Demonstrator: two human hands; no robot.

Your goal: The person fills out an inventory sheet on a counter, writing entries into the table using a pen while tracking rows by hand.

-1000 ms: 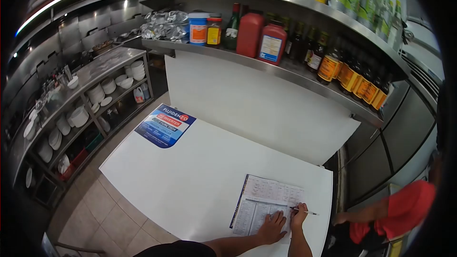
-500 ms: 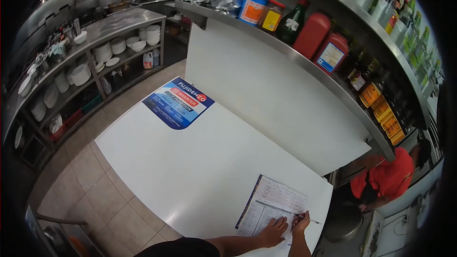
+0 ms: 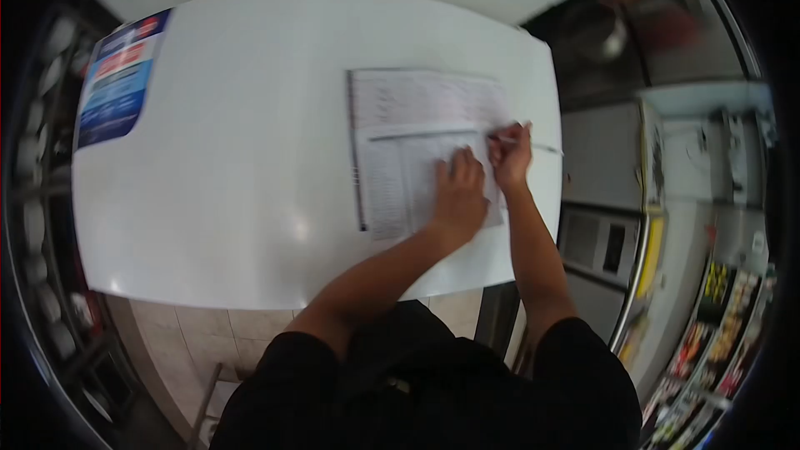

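Observation:
An open notebook [image 3: 417,100] with handwritten lines lies on the white freezer lid [image 3: 250,158]. Over its lower part rests a printed sheet [image 3: 385,192] with columns of small text. My left hand [image 3: 461,196] lies on that sheet with its fingers apart, pressing on the paper. At the right edge of the pages, my right hand [image 3: 512,154] pinches a thin pen [image 3: 543,148], whose far end sticks out to the right. Motion blur hides the writing and the pen's tip.
A blue and red label [image 3: 121,83] is stuck on the lid's left side. Shelves with stacked dishes [image 3: 33,200] stand at far left. On the right are a steel cabinet [image 3: 602,154] and trays of produce [image 3: 708,325]. Blurred red shapes and a round pan [image 3: 602,33] show at upper right.
My view has swung down and to the right, so the notebook now sits near the middle. The overhead bottle shelf has left the view. Both hands remain at the pages, the pen still held.

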